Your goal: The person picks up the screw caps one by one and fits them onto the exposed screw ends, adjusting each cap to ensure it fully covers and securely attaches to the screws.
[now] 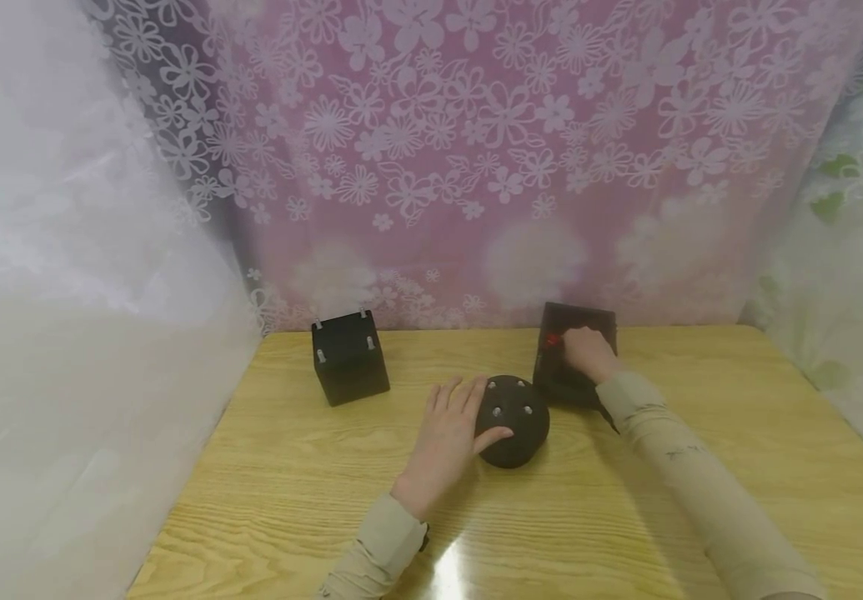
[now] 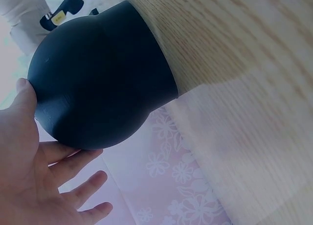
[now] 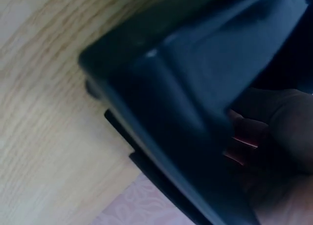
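My left hand (image 1: 442,437) lies against a rounded black stand (image 1: 514,437) with several pale pegs on its top. In the left wrist view, the thumb and index finger of that hand (image 2: 54,171) touch the bulging side of the stand (image 2: 98,73), and the other fingers spread away. My right hand (image 1: 589,354) reaches into an open black box (image 1: 577,315) at the back right. A small red thing (image 1: 554,339) shows at its fingertips, between curled fingers; its kind is hidden. The right wrist view has the box wall (image 3: 161,102) in front of the hand (image 3: 283,142).
A black cube-shaped block (image 1: 352,362) with several pale pegs on top stands at the back left. Everything rests on a wood-grain table (image 1: 311,508). A pink flowered curtain (image 1: 431,167) hangs behind its far edge.
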`<action>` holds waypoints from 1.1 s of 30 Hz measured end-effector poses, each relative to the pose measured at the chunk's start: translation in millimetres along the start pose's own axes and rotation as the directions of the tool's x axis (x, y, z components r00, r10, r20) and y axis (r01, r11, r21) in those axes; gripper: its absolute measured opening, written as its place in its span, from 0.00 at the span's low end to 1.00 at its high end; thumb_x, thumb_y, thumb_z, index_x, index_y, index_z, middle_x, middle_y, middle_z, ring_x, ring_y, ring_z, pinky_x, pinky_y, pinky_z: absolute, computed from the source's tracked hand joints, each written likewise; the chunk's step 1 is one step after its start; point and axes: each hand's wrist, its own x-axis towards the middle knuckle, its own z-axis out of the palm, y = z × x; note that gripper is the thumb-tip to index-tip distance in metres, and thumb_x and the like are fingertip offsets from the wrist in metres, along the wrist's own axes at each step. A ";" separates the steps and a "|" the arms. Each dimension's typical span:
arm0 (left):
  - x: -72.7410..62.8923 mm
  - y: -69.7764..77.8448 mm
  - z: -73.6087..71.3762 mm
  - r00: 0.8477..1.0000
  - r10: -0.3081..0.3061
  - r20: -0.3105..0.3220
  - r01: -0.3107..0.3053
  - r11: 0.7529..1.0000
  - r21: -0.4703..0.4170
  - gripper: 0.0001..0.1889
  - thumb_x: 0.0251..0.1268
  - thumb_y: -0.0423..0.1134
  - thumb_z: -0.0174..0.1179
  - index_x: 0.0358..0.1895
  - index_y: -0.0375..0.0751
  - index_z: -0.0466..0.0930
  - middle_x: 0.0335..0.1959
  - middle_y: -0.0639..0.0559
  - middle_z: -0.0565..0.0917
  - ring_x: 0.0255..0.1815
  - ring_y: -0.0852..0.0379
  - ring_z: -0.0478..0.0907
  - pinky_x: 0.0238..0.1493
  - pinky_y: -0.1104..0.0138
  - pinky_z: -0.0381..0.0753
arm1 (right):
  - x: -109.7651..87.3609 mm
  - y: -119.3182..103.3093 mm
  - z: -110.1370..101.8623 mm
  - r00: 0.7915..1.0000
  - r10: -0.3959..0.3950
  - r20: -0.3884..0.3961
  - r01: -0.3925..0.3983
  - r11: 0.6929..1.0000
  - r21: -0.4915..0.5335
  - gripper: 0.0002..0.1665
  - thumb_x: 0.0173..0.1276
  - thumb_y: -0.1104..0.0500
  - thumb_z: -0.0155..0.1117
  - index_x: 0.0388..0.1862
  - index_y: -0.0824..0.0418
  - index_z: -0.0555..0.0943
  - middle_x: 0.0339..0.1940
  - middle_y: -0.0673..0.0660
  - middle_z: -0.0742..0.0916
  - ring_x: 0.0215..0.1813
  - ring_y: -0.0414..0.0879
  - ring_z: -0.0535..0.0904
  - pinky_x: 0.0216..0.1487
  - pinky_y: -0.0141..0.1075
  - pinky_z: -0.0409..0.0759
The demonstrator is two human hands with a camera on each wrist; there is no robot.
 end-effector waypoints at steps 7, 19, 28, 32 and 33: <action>-0.4 0.8 -0.2 1.000 0.004 -0.006 -0.004 1.000 0.005 0.44 0.67 0.69 0.52 0.76 0.41 0.65 0.70 0.48 0.75 0.75 0.45 0.65 0.77 0.48 0.60 | 0.6 2.0 1.5 0.997 0.063 0.039 -0.064 0.998 0.021 0.07 0.58 0.67 0.60 0.26 0.71 0.81 0.29 0.71 0.86 0.30 0.63 0.83 0.30 0.57 0.84; -1.8 1.2 -1.7 1.000 0.004 -0.009 -0.004 1.000 -0.011 0.44 0.68 0.68 0.52 0.76 0.39 0.65 0.70 0.47 0.75 0.74 0.43 0.66 0.77 0.47 0.60 | 3.1 4.0 -3.6 0.996 0.023 0.081 -0.027 0.999 0.045 0.07 0.51 0.65 0.58 0.17 0.63 0.73 0.23 0.62 0.81 0.30 0.58 0.78 0.39 0.60 0.83; -2.1 2.2 -1.1 1.000 -0.005 0.005 0.005 1.000 -0.011 0.44 0.68 0.68 0.52 0.76 0.40 0.65 0.70 0.47 0.75 0.74 0.44 0.66 0.77 0.48 0.60 | -11.1 -0.2 -18.2 0.990 -0.009 0.143 -0.018 0.982 0.189 0.12 0.58 0.63 0.60 0.15 0.61 0.80 0.15 0.51 0.83 0.22 0.45 0.79 0.28 0.40 0.78; -1.7 2.2 -2.1 1.000 -0.010 0.013 0.010 1.000 -0.011 0.44 0.68 0.69 0.51 0.77 0.41 0.64 0.70 0.47 0.75 0.74 0.44 0.66 0.78 0.48 0.60 | -16.4 3.2 -20.2 0.987 0.014 0.157 -0.062 0.950 0.304 0.11 0.68 0.62 0.62 0.33 0.69 0.87 0.24 0.56 0.89 0.26 0.45 0.84 0.36 0.42 0.85; -1.6 2.3 -2.4 1.000 -0.009 0.012 0.009 1.000 -0.009 0.44 0.68 0.69 0.51 0.77 0.41 0.64 0.70 0.47 0.75 0.74 0.44 0.66 0.77 0.48 0.60 | -17.8 3.8 -20.7 0.988 0.019 0.156 -0.072 0.938 0.338 0.12 0.70 0.62 0.62 0.37 0.71 0.86 0.27 0.59 0.89 0.27 0.46 0.85 0.37 0.43 0.86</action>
